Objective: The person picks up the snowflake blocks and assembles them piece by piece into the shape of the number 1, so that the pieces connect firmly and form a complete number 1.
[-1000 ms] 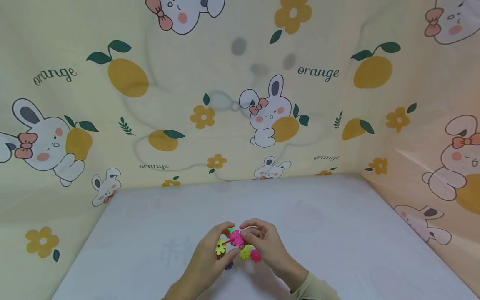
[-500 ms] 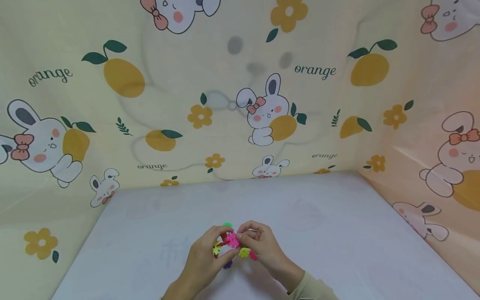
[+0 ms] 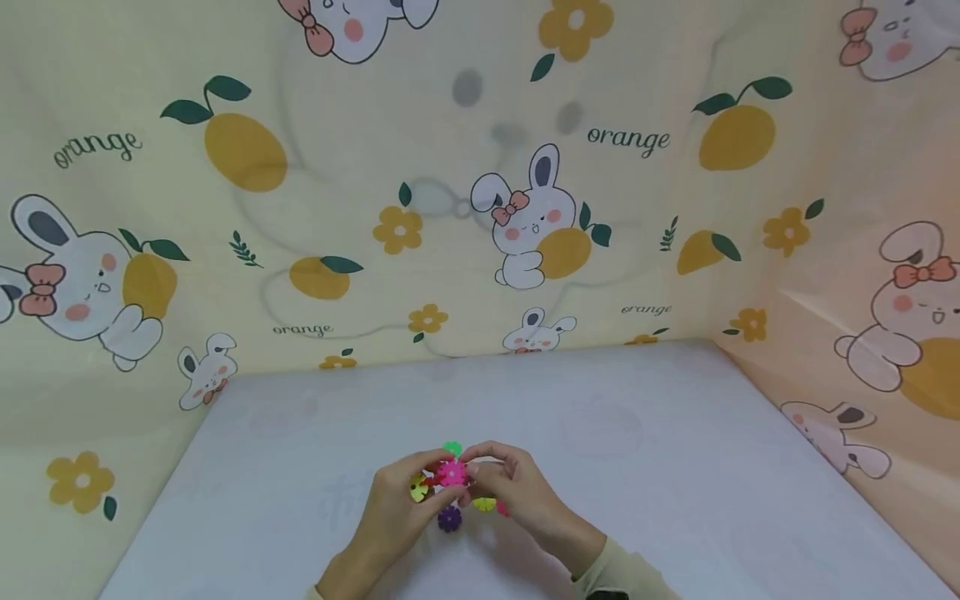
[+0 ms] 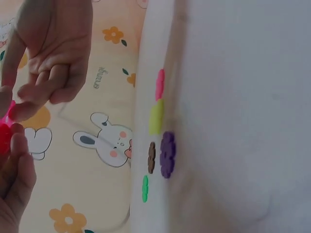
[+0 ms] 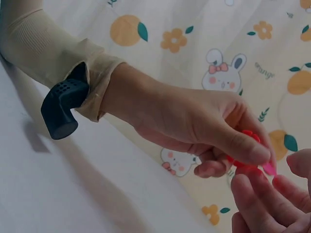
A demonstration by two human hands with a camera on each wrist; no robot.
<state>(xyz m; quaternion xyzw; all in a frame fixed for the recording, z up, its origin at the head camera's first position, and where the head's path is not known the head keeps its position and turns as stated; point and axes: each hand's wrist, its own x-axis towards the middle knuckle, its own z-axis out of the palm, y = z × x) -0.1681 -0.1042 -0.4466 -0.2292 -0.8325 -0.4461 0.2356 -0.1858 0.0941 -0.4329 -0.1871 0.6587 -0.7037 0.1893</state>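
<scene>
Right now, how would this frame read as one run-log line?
left hand: holding red piece | right hand: pinching pink disc | on table: purple disc, green disc, brown disc

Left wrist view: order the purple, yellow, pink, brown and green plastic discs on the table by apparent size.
1. Purple scalloped plastic disc
2. Yellow plastic disc
3. Pink plastic disc and brown plastic disc: too alike to rank
4. Green plastic disc
Tilt and nearness may skew this.

Facing me, a pale yellow cloth [image 3: 420, 125] hangs behind my white table [image 3: 637, 442], printed with white rabbits [image 3: 519, 271], oranges [image 3: 246, 152], yellow flowers [image 3: 398, 230], green leaves [image 3: 227, 88] and the word "orange" [image 3: 628, 137]. I see faint grey spots [image 3: 467, 87] high on it.
</scene>
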